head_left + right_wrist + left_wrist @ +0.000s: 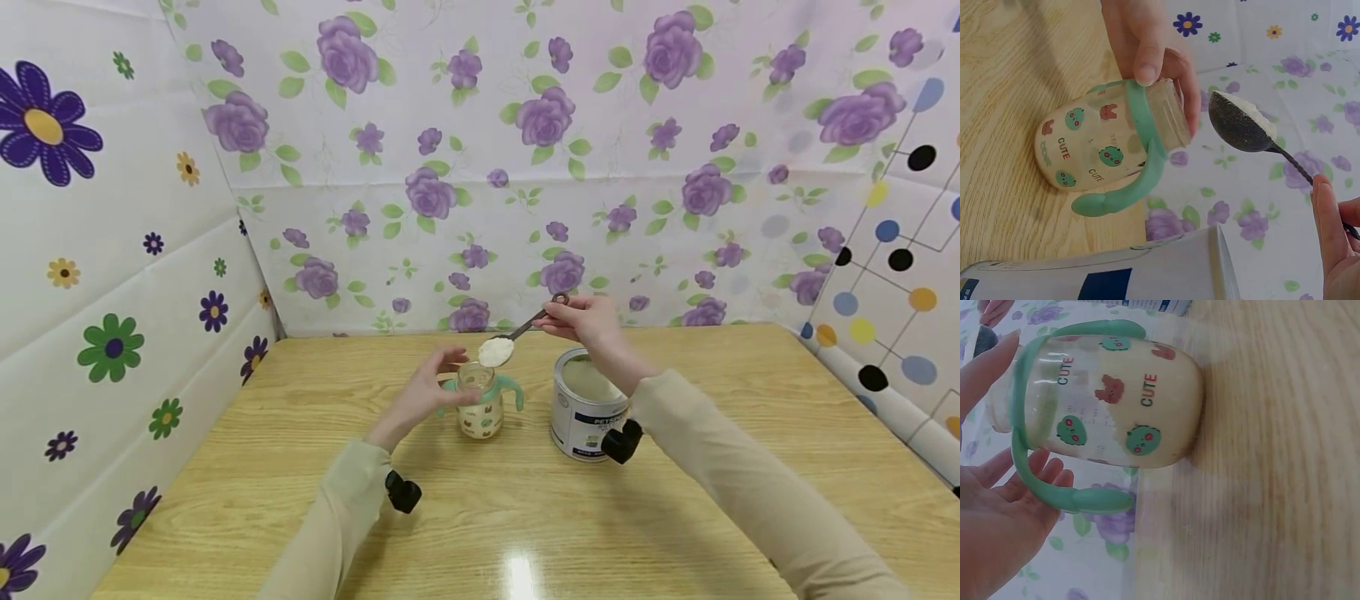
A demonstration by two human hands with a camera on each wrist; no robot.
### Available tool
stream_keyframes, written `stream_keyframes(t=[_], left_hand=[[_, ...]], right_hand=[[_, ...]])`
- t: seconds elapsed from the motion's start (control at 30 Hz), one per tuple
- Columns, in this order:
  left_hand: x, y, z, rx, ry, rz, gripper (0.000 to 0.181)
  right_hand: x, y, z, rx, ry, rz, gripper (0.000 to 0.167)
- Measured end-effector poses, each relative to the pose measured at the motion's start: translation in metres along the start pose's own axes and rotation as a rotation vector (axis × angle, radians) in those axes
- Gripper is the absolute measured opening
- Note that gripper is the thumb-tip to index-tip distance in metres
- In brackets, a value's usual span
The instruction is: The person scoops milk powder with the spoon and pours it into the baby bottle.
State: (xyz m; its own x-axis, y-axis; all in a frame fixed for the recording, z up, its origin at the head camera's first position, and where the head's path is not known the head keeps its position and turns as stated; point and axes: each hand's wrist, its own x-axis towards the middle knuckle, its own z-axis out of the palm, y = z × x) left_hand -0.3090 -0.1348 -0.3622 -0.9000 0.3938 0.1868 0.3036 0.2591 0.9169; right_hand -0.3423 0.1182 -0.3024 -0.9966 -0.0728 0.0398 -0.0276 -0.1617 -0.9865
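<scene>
A clear baby bottle (480, 417) with a green two-handled collar stands upright and uncapped on the table, pale powder inside. My left hand (435, 387) holds it round the neck, thumb on the near side and fingers behind. In the left wrist view the bottle (1110, 400) shows printed animal faces and "CUTE". My right hand (588, 321) pinches the dark handle of a spoon (528, 323). White powder (495, 352) heaps in the spoon's bowl, just above and right of the bottle mouth. The right wrist view shows the spoon (1241, 128) apart from the rim.
Right of the bottle stands an open white can (577, 425) with pale powder inside, under my right forearm. The wooden table (480, 508) meets a flowered cloth wall (420, 208) behind. Patterned cloth also hangs at both sides.
</scene>
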Motion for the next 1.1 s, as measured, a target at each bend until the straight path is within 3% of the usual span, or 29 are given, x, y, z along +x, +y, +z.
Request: stream_keyframes(t=[0.47,1.1], left_hand=[[0.001,-0.010,0.002,0.025,-0.014,0.008,0.067],[-0.001,-0.005,0.005,0.052,0.012,-0.010,0.053]], right_hand=[[0.001,0.005,0.016,-0.064,0.000,-0.013,0.027],[-0.001,0.011,0.027,-0.114,-0.041,-0.070,0.019]])
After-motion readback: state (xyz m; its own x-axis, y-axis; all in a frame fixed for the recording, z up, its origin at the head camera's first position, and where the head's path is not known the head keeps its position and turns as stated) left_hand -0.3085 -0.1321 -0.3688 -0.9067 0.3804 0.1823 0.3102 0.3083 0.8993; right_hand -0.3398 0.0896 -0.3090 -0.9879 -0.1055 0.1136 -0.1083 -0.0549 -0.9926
